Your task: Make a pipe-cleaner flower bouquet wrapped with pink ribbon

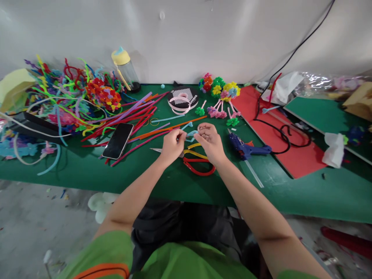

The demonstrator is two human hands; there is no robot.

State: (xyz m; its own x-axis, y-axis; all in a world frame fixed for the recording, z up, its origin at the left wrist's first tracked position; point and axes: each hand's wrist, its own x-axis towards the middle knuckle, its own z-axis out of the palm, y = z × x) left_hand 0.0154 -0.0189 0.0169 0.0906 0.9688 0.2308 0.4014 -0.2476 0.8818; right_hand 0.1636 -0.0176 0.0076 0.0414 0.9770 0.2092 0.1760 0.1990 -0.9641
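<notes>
Between my two hands is a light blue pipe cleaner (192,133) bent into small loops. My left hand (173,144) pinches its left side with thumb and fingertips. On the other side, my right hand (211,142) has its fingers curled and its thumb pressed against the loops. Below the hands lie scissors with red handles (200,170), their blades partly hidden by my left hand. Another pair of handles, yellow (195,152), shows just above the red ones. Orange pipe cleaners (162,131) run behind my left hand.
A blue glue gun (247,147) lies right of my hands, its black cord crossing a red board (279,135). Pipe-cleaner flowers (222,93) and a ribbon spool (182,99) stand behind. At left are a phone (118,141), a bottle (126,69) and a colourful pipe-cleaner heap (72,93).
</notes>
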